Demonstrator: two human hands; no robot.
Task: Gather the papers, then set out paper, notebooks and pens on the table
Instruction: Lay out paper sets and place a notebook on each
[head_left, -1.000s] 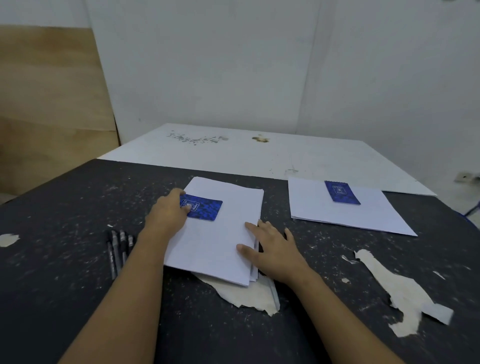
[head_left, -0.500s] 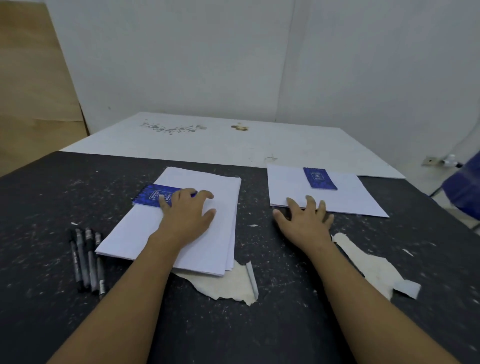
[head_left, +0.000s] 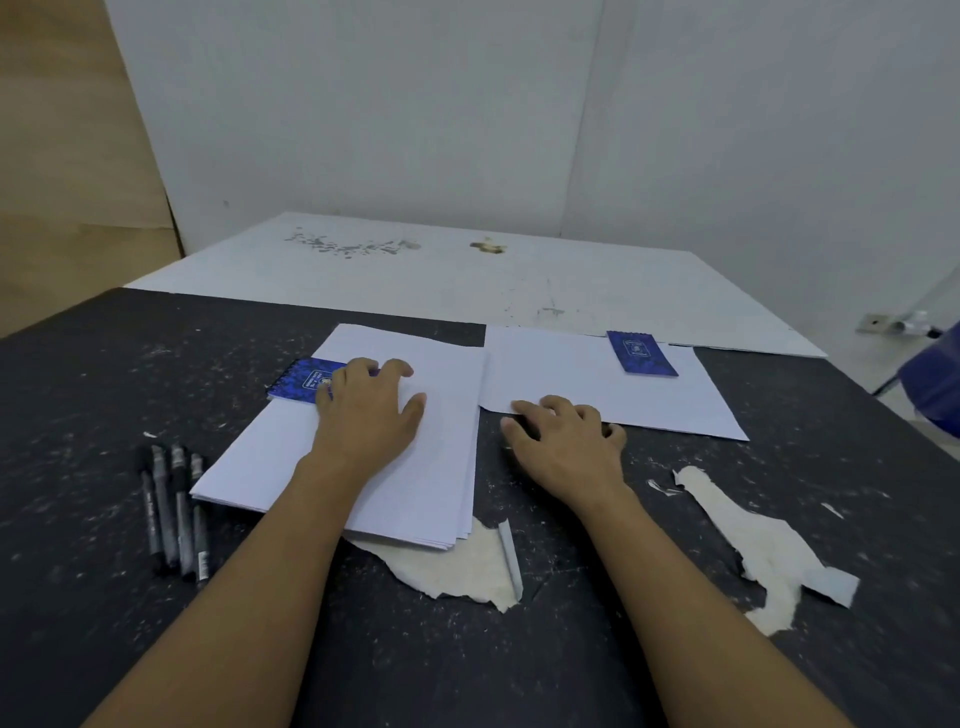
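Note:
A stack of white paper (head_left: 415, 467) lies on the black table (head_left: 104, 364) in front of me. My left hand (head_left: 369, 410) rests palm down on the stack, its fingertips touching a blue spiral notebook (head_left: 301, 382) at the stack's far left edge. To the right lies a single white sheet (head_left: 571, 374) with a second blue notebook (head_left: 641, 353) on it. My right hand (head_left: 566, 436) is at this sheet's near left edge, fingers curled on the edge. Several black pens (head_left: 174, 509) lie side by side left of the stack.
Torn patches of the table's covering show pale at the near middle (head_left: 457, 566) and at the right (head_left: 753, 545). A white board (head_left: 467, 280) lies behind the black table, against the wall. Something blue (head_left: 935, 384) sits at the right edge.
My right hand left the stack, went to the right sheet and curled its fingers on the near edge; that sheet now reaches the stack. The notebook has slid to the stack's left edge.

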